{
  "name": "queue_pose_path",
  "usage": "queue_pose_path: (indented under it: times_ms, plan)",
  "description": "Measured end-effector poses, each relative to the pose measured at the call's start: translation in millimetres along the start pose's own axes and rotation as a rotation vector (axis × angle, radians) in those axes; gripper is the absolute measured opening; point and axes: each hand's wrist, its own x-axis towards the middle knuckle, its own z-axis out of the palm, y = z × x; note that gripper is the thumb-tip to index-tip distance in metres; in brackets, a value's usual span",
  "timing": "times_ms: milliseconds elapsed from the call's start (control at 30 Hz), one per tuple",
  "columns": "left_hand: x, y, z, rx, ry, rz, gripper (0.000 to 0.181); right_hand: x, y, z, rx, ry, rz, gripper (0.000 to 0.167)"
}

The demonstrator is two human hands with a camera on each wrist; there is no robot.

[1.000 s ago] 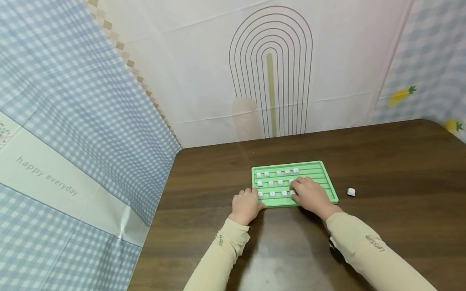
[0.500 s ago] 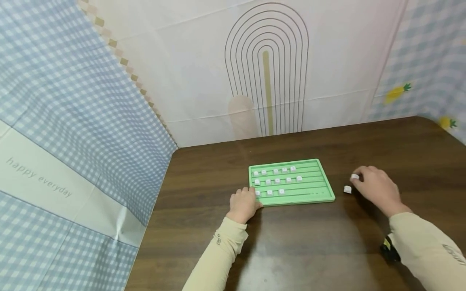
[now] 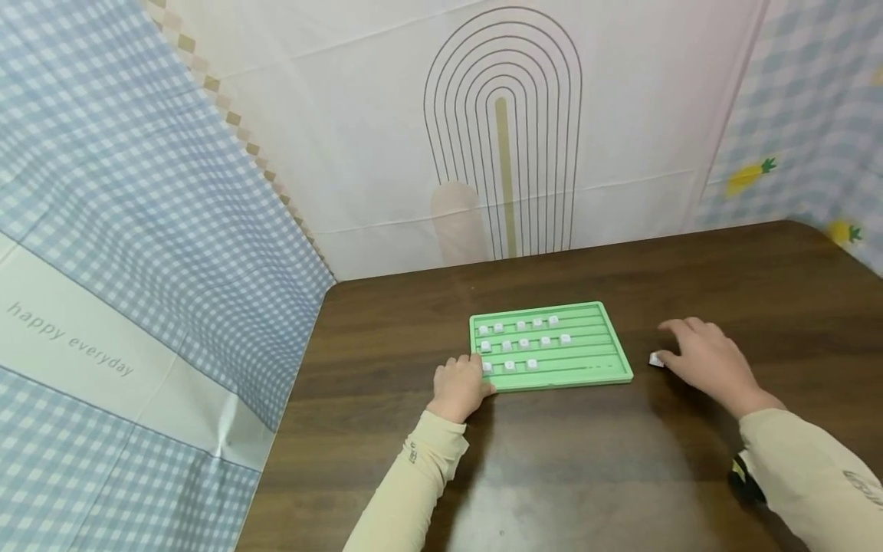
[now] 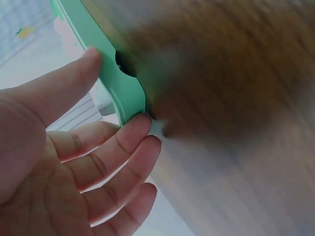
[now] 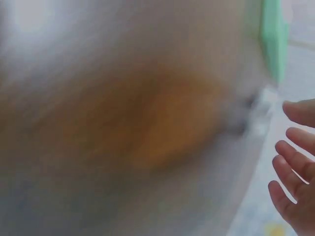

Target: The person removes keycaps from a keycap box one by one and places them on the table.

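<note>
A shallow green tray [image 3: 579,368] with ridged rows lies on the brown table, bearing several white keycaps [image 3: 524,343] in three rows. At its near left corner my left hand [image 3: 458,389] grips the edge. In the left wrist view the thumb [image 4: 81,69] presses one side of the corner and fingertips touch the other. Right of the tray, my right hand [image 3: 713,364] is spread with thumb and index finger apart. One loose white keycap [image 3: 655,359] lies at its thumb tip, partly covered. The right wrist view shows the fingers apart beside a blurred white shape [image 5: 263,110].
The dark wood table [image 3: 566,460] extends on all sides of the tray. A patterned white cloth [image 3: 372,153] hangs behind it, and a blue checked cloth [image 3: 172,192] hangs at the left.
My right hand has left the tray's bottom row with a keycap and moved right to the bare table. Its fingers have since spread; that keycap is out of sight. My left hand stays.
</note>
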Motion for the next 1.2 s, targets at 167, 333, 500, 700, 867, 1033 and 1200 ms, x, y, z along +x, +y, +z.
queue_pose_path:
  times_ms: [167, 333, 500, 700, 867, 1033, 1200]
  plan:
    - [-1.3, 1.0, 3.2, 0.02, 0.024, 0.021, 0.044, 18.4, -58, 9, -0.009, 0.057, -0.163, 0.029]
    - [-3.6, 3.6, 3.7, 0.035, 0.035, 0.019, 0.044, 27.0, -113, 45, -0.102, 0.094, -0.329, 0.022]
    - [-4.5, 7.2, 7.2, 0.035, 0.031, 0.02, 0.045, 26.8, -133, 69, -0.198, 0.103, -0.355, 0.021]
    - [-1.8, 9.8, 8.3, 0.05, 0.031, 0.024, 0.046, 28.2, -131, 74, -0.225, 0.147, -0.38, 0.014]
    - [0.7, 8.2, 6.8, 0.045, 0.009, 0.017, 0.047, 31.1, -123, 63, -0.164, 0.149, -0.377, 0.015]
    - [0.5, 3.0, 4.7, 0.039, 0.031, 0.017, 0.045, 28.4, -86, 29, -0.068, 0.155, -0.234, 0.019]
    - [0.1, -1.2, 4.7, 0.044, 0.04, 0.011, 0.047, 16.2, -44, 7, -0.133, 0.153, -0.107, 0.019]
